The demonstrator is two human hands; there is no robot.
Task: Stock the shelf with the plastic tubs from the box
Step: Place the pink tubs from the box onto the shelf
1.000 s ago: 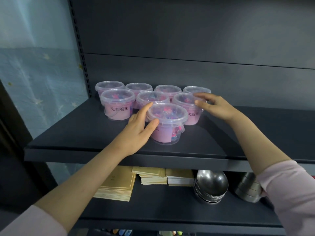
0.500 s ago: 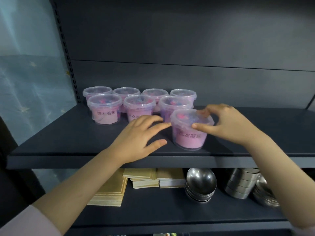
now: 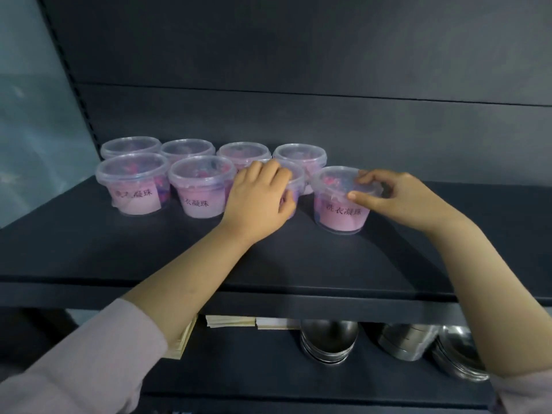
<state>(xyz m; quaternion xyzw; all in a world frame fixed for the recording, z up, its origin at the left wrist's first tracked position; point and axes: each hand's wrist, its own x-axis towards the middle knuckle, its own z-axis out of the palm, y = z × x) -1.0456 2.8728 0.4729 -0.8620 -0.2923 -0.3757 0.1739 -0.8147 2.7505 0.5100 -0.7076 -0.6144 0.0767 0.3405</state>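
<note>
Curling left hand grips tub; right hand, lid.

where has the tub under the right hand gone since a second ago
Yes: the tub that the right hand grips went right and back, from ahead of the front row of tubs to that row's right end.

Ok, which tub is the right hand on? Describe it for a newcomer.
On the dark upper shelf, pink tubs stand in two rows. Take the front row's right end: that tub stands apart from the cluster, its lid pinched by the right hand.
</note>
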